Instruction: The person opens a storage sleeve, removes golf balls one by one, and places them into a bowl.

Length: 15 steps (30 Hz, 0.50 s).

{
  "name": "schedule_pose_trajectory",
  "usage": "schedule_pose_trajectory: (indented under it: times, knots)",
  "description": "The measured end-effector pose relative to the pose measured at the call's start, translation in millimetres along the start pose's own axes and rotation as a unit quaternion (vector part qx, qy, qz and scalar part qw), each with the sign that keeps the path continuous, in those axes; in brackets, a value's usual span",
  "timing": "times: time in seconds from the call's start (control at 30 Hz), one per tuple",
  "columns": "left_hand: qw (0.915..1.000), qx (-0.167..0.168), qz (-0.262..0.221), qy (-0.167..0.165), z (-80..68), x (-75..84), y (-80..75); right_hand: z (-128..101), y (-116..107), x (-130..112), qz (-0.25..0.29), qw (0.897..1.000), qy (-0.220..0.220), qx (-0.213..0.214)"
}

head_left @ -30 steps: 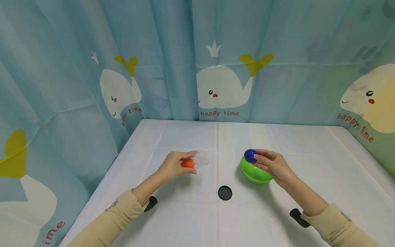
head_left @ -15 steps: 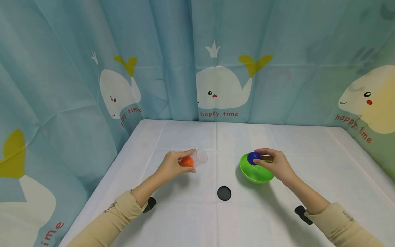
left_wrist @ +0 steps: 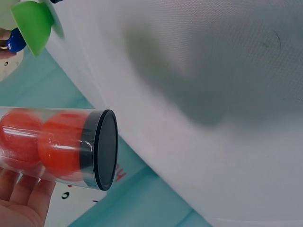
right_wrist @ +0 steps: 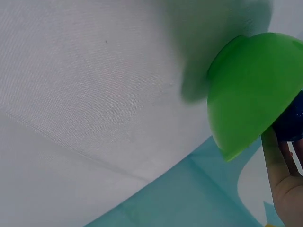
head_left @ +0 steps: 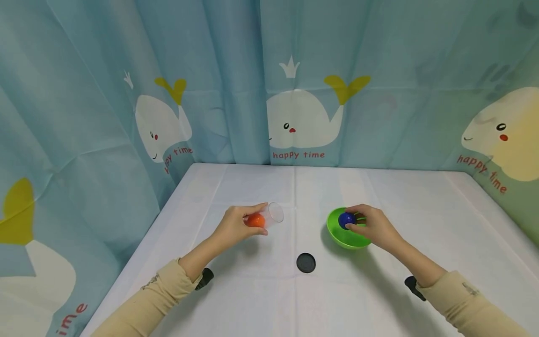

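My left hand [head_left: 236, 225] grips a clear plastic tube [head_left: 275, 213] above the table, its round open rim tilted up toward the right. Two orange balls [left_wrist: 61, 144] show inside it in the left wrist view, and a black cap [left_wrist: 109, 150] closes the lower end. On the right, my right hand [head_left: 376, 228] pinches a blue ball [head_left: 347, 221] between thumb and fingers. That ball is at the mouth of a green bowl [head_left: 343, 239], overlapping its inside in the head view. From the right wrist, the bowl's outer wall [right_wrist: 253, 90] partly hides the ball.
A black round lid [head_left: 306, 263] lies flat on the white tablecloth [head_left: 269, 299] between the hands, nearer the front. Blue curtains [head_left: 236, 93] with whale prints hang behind the table and along both sides.
My right hand has moved the blue ball slightly right and down, from the bowl's far left rim to over its inside. The tube's rim has tipped up slightly; the left hand is nearly still.
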<state>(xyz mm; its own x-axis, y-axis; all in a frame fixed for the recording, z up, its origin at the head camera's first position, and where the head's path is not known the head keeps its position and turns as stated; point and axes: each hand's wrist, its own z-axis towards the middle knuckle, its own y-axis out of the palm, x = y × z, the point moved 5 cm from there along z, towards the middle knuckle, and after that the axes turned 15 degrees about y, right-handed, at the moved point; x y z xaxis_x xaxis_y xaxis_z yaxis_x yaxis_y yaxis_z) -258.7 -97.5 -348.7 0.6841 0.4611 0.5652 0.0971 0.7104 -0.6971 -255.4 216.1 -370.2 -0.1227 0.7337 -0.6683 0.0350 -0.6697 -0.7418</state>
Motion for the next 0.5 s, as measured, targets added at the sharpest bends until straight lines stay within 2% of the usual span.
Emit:
schedule_pose_trajectory:
  times: [0.27,0.5]
  knots:
    - [1.0000,-0.001,-0.001,0.009,-1.2,-0.4,0.6,3,11,1,-0.080,0.996,-0.019,-0.019]
    - [0.9999,0.001,0.001,0.016,0.9,0.8,2.8,7,15,2,-0.124,0.991,-0.036,-0.019]
